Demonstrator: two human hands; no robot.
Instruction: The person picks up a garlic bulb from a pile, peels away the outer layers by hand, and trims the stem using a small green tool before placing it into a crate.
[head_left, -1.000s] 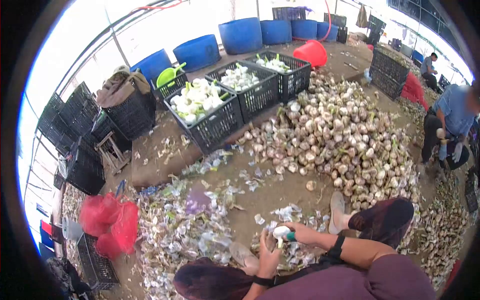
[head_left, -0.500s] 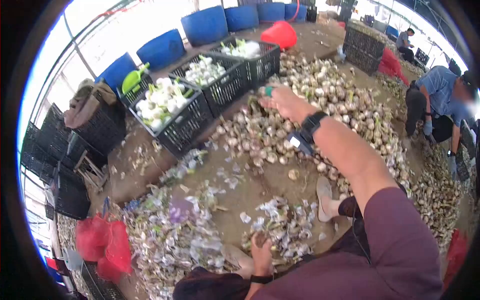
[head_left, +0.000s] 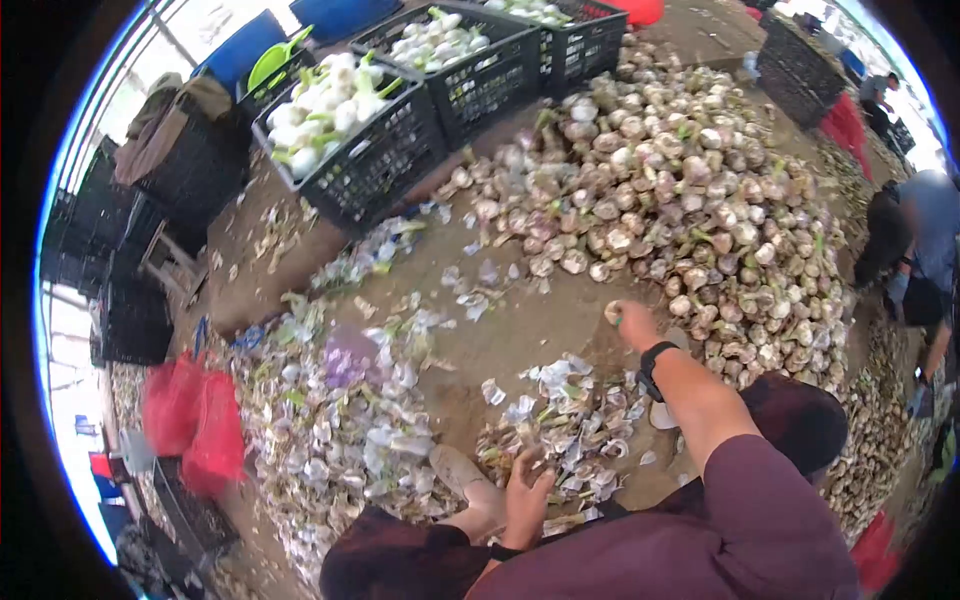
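Note:
My right hand (head_left: 637, 328) is low over the bare ground beside my foot, its fingers closed on a garlic bulb (head_left: 612, 312). Something small and green shows at its fingers. Below, near my other foot, my left hand (head_left: 524, 502) is curled, thumb toward the fingers, around what looks like a brownish garlic bulb (head_left: 528, 464), blurred and partly hidden. A scatter of garlic skins (head_left: 570, 400) lies just beyond this hand. The big heap of unpeeled garlic (head_left: 690, 190) rises ahead and to the right.
Black crates (head_left: 400, 150) of cleaned white garlic stand in a row at the back left, beside a green scoop (head_left: 268, 65). Peelings (head_left: 350, 440) cover the left ground near red net bags (head_left: 190, 415). Another person (head_left: 925, 240) works at the far right.
My right hand has come back from the heap near the crates to the ground by my foot, where it grips a bulb. The left hand stays low. The view has tipped downward.

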